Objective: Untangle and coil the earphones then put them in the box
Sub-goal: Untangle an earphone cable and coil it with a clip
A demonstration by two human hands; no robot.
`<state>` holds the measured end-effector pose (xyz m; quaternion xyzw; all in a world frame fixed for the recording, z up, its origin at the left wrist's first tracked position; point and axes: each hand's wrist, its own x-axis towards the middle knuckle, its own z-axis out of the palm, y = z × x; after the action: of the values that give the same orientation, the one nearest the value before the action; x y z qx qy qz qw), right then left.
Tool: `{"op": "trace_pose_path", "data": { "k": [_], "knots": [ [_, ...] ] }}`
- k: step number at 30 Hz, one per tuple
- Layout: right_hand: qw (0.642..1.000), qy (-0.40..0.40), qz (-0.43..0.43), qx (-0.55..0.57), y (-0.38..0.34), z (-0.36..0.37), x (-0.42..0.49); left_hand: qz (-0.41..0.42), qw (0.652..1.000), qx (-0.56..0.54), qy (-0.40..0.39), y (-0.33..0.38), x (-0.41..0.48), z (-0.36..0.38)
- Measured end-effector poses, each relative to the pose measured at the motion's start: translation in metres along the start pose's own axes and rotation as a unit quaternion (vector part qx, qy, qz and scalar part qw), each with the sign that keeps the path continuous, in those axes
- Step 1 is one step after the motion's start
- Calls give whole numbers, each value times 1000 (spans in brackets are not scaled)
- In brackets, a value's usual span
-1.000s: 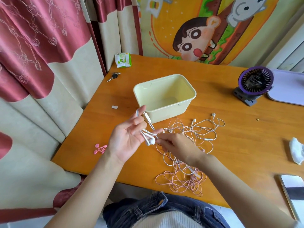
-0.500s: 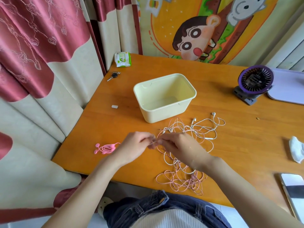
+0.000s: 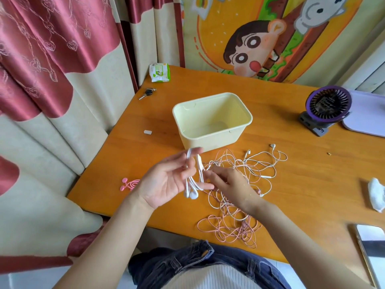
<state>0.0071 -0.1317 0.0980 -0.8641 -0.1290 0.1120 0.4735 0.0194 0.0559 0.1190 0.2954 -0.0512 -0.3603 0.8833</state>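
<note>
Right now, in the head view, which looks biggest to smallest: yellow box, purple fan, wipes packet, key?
1. yellow box
2. purple fan
3. wipes packet
4. key
The last two lie farther away, but the gaps look clear.

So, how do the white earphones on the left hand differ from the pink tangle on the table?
Colour: the white earphones are white, the pink tangle is pink.
Form: the white earphones are wound in neat loops, the pink tangle lies in loose, crossing loops.
Place: the white earphones hang on the left hand, the pink tangle rests on the table.
Both are outside the box.
</note>
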Motion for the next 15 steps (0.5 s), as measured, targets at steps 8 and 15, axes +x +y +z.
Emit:
{"op": "trace_pose_path", "data": {
  "k": [8, 15],
  "knots": [
    [998, -38, -24, -52, 2, 18, -11, 84, 963, 164, 197, 8, 6, 5],
    [995, -46, -20, -89, 2, 13, -12, 10, 752, 612, 244, -8, 4, -18]
  ]
}}
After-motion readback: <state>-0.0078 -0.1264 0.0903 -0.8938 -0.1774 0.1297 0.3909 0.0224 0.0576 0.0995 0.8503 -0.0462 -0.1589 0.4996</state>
